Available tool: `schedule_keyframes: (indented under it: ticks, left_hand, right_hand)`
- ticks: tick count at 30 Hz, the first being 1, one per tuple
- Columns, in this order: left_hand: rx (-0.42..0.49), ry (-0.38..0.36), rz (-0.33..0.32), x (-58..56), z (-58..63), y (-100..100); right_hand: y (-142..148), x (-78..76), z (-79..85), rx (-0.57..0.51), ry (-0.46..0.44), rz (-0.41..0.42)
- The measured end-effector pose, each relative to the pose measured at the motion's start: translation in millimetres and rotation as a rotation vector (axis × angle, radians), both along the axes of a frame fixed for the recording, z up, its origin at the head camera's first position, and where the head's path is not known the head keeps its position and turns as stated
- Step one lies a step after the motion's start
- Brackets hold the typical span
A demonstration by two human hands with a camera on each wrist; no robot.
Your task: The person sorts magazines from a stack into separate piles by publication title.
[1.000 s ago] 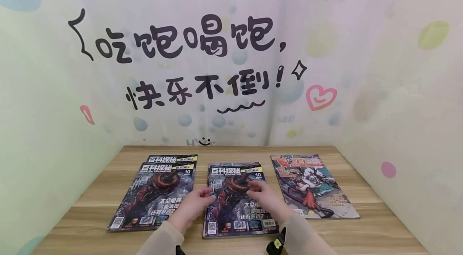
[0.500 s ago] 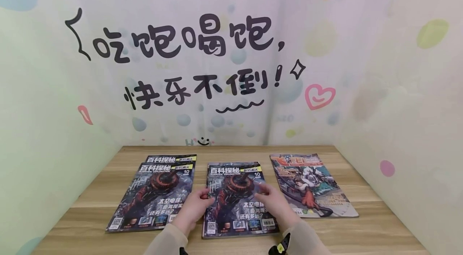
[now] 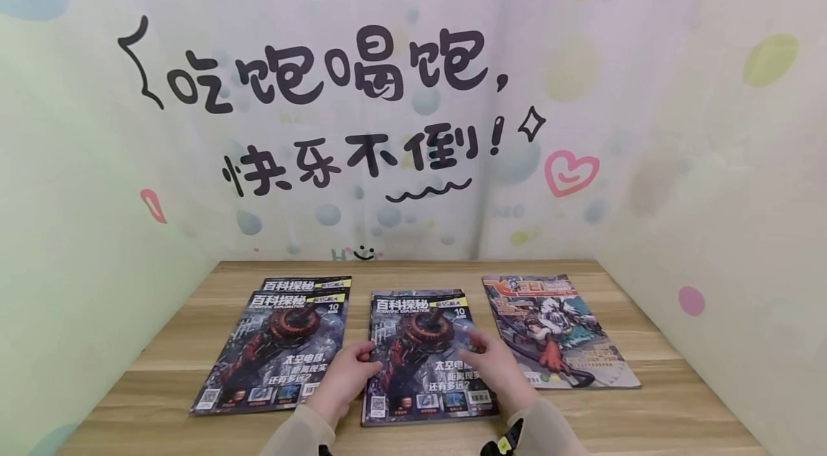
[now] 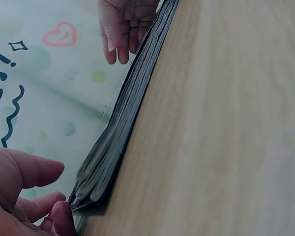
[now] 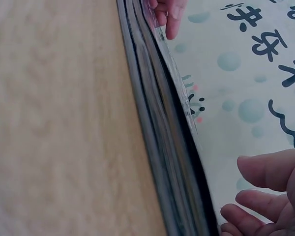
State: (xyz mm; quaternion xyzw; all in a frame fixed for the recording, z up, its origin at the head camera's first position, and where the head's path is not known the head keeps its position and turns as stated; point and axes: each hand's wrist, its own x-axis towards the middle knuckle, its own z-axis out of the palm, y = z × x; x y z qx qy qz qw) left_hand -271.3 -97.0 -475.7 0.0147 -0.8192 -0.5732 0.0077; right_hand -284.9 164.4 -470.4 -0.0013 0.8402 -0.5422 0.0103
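Both hands rest on the middle magazine [image 3: 423, 352], which lies flat near the desk's [image 3: 678, 406] front edge. The left hand [image 3: 345, 378] lies at its left edge, fingers loosely bent and touching the cover; the right hand [image 3: 499, 368] lies at its right edge, fingers relaxed. A left pile [image 3: 274, 348] and a right magazine [image 3: 555, 330] flank it.

The head camera looked forward and down from above the near edge of the desk [image 3: 659, 370], taking in the whole top and the wall. Each wrist camera sat low, almost on the desk, very close beside its own fingers [image 4: 37, 169], sighting along the middle magazine [image 3: 423, 355] edge. All three views shared that magazine.
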Motion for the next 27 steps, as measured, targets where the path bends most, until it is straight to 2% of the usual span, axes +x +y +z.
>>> schedule_keyframes:
  ticks: [6,11,20,27]
  left_hand:
    - [-0.011,0.024,0.014,1.1,-3.0,-1.3]
    - [0.001,0.004,0.019,0.7,-4.6,-1.8]
    - [-0.012,-0.021,0.027,-0.3,-2.9,-2.6]
    - [-0.031,-0.030,0.032,1.1,-1.9,-2.5]
  right_hand:
    - [2.7,-0.9,-5.0,0.024,0.017,-0.018]
    - [2.4,-2.9,-7.1,0.048,0.022,-0.053]
    - [3.2,-1.5,-6.4,0.032,0.041,-0.091]
    - [3.7,-0.9,-4.6,0.084,0.021,-0.065]
